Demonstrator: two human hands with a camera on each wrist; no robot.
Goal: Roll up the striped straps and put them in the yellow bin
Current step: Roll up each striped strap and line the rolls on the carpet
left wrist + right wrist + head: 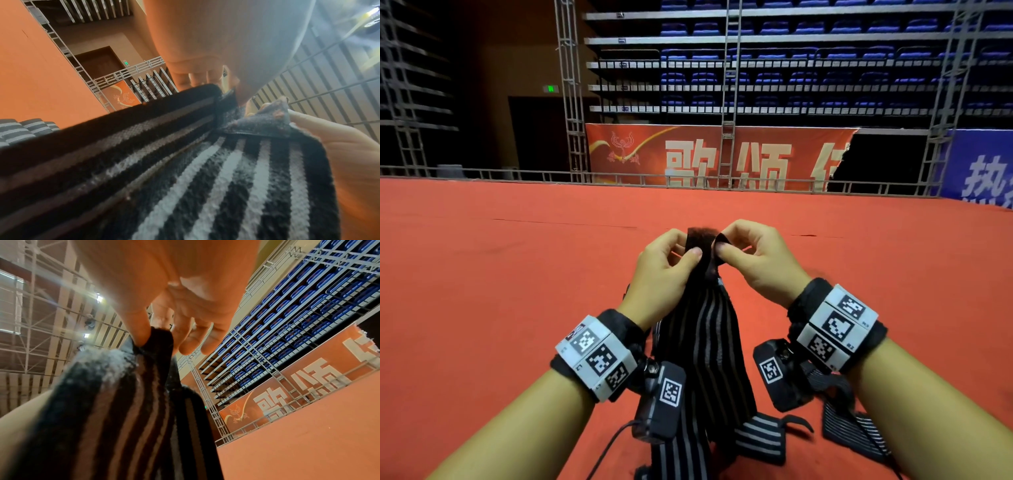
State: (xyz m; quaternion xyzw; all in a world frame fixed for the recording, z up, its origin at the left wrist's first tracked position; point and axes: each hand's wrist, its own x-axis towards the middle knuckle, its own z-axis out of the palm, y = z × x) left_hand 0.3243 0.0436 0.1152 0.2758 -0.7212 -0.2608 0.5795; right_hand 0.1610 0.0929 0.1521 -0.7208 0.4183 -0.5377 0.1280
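A black strap with grey stripes [705, 342] hangs from both hands above the red floor, its lower part trailing down between my wrists. My left hand [671, 260] pinches the strap's dark fuzzy top end between thumb and fingers. My right hand [743, 253] pinches the folded tip of that same end beside it. In the left wrist view the strap [185, 178] fills the frame, with the thumb on its fuzzy patch [265, 123]. The right wrist view shows thumb and fingers [141, 331] nipping the strap's end [160, 344]. No yellow bin is in view.
More striped straps lie on the red carpet [517, 274] near my body: one [760, 438] below the held strap and another [852, 431] under my right wrist. A metal railing [619, 178], a red banner and blue seating stand far ahead.
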